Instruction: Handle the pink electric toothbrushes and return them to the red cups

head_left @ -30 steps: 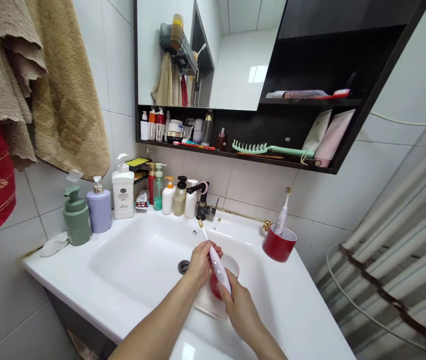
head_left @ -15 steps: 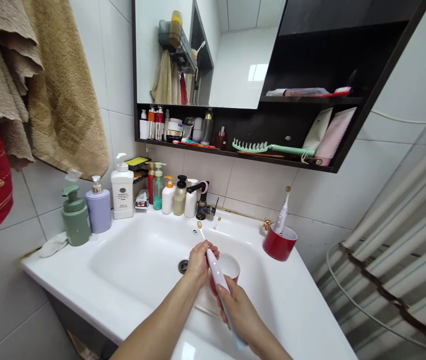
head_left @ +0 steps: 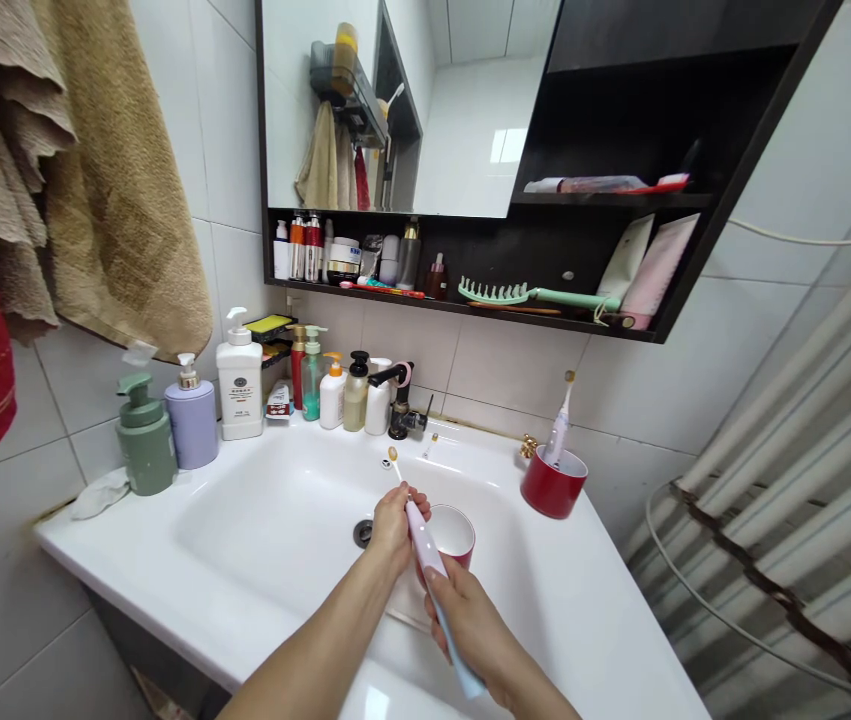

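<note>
An electric toothbrush (head_left: 423, 537) with a pale pink and light blue handle is held over the sink (head_left: 260, 510), its yellowish brush head pointing toward the tap. My left hand (head_left: 393, 527) is closed round its neck, just below the bristles. Lower down, my right hand (head_left: 471, 612) wraps the handle, thumb on top. Behind the handle, a red cup with a white inside (head_left: 457, 525) stands in the basin, partly hidden by my hands. Left of my left hand lies the dark drain (head_left: 363, 534). A small spare brush head (head_left: 431, 444) lies on the rear ledge.
A black tap (head_left: 401, 405) stands at the back, with several pump bottles (head_left: 311, 375) to its left. On the right ledge, a red cup (head_left: 551, 490) holds another electric toothbrush (head_left: 558, 435). A dark mirror cabinet (head_left: 605, 325) overhangs the sink; towels (head_left: 125, 180) hang left.
The whole view has shifted slightly, so things sit a little further left. Both hands keep their hold on the toothbrush, with hardly any movement over the sink.
</note>
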A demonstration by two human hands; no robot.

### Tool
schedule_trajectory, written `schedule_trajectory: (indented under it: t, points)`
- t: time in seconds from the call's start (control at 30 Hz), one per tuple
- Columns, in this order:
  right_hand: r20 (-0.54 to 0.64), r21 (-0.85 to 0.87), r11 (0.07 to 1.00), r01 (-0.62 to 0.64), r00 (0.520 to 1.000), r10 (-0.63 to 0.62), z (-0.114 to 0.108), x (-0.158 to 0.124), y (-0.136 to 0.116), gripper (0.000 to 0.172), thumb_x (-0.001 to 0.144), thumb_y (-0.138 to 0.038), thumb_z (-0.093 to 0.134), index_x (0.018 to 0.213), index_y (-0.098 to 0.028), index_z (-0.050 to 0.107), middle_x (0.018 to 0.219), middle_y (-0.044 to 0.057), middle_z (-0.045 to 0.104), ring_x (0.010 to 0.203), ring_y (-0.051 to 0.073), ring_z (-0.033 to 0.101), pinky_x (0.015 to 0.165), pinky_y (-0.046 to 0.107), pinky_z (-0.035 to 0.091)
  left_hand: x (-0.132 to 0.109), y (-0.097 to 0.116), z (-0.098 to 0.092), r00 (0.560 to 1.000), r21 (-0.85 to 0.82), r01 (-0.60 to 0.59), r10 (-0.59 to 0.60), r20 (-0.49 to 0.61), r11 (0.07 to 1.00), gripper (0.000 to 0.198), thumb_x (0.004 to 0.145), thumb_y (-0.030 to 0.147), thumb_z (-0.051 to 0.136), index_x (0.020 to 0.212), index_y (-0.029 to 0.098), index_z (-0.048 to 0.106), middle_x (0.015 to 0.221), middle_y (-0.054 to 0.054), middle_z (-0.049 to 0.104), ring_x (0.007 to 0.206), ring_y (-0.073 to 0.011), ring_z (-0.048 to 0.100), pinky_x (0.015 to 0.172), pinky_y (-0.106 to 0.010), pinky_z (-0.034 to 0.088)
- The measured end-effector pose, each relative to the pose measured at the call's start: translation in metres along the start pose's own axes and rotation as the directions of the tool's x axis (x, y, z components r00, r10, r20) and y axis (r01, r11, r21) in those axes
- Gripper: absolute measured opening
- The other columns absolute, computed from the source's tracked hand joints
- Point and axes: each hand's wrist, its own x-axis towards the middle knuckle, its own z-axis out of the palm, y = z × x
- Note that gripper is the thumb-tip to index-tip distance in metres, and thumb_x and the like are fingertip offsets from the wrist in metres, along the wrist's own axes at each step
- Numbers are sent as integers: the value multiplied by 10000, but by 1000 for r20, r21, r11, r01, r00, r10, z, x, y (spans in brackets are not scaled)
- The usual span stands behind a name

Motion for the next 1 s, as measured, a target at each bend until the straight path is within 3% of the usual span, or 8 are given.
schedule_trajectory:
  t: [0.13,0.2,0.3,0.4,0.53,0.7,0.9,1.0]
  points:
    - [-2,-136,985,110,994,-112,0,-4,6,336,721,-356,315,981,-151,371,505,-67,364,338,42,314,354,180,276,15,16,-5,995,51,-84,87,-57,995,128,685,194,412,572,134,419,467,21,465,403,-45,447,477,-184,382]
    - [18,-151,974,172,985,-171,-1,-4,8,359,726,-367,306,997,-141,369,504,-66,354,344,45,312,359,184,286,24,26,-2,997,233,-72,76,-8,970,148,694,205,402,573,128,441,478,17,466,396,-43,439,465,-185,379]
    - [-48,-165,949,269,959,-280,-3,-1,8,388,738,-386,282,1031,-143,357,508,-56,356,370,61,330,375,191,309,41,31,15,995,620,-67,7,99,782,178,687,217,412,552,122,480,435,29,426,369,-53,416,460,-214,387]
    - [-115,-223,907,358,914,-390,-10,4,9,406,727,-406,299,1045,-163,371,533,-26,416,412,90,383,405,207,342,64,20,37,995,772,-84,13,98,630,167,622,173,486,461,138,458,363,43,380,346,-78,410,461,-249,388]
    - [-166,-324,862,389,874,-456,-17,13,16,430,715,-431,289,1034,-162,395,593,20,500,451,130,446,425,234,363,100,-5,54,993,874,-115,91,82,471,223,534,99,545,380,170,398,330,29,391,447,-146,497,522,-274,381]
    - [-201,-424,811,404,831,-519,-18,22,26,481,709,-471,234,1040,-159,392,621,48,545,505,164,488,475,262,374,135,-23,59,974,940,-176,192,123,292,201,518,101,551,401,180,408,452,-14,505,690,-192,534,638,-273,360]
    - [-183,-450,802,393,838,-513,-16,21,28,535,696,-511,210,1050,-158,398,585,41,530,493,161,479,491,256,375,147,-17,58,950,961,-241,236,205,135,120,531,215,575,527,170,464,741,-80,566,901,-236,458,754,-307,296]
    - [-190,-441,811,383,844,-502,-15,19,25,523,697,-501,227,1059,-160,389,574,36,523,490,155,471,499,257,380,146,-11,53,945,964,-239,257,204,114,73,555,156,545,588,161,480,855,-104,544,947,-239,430,785,-318,270]
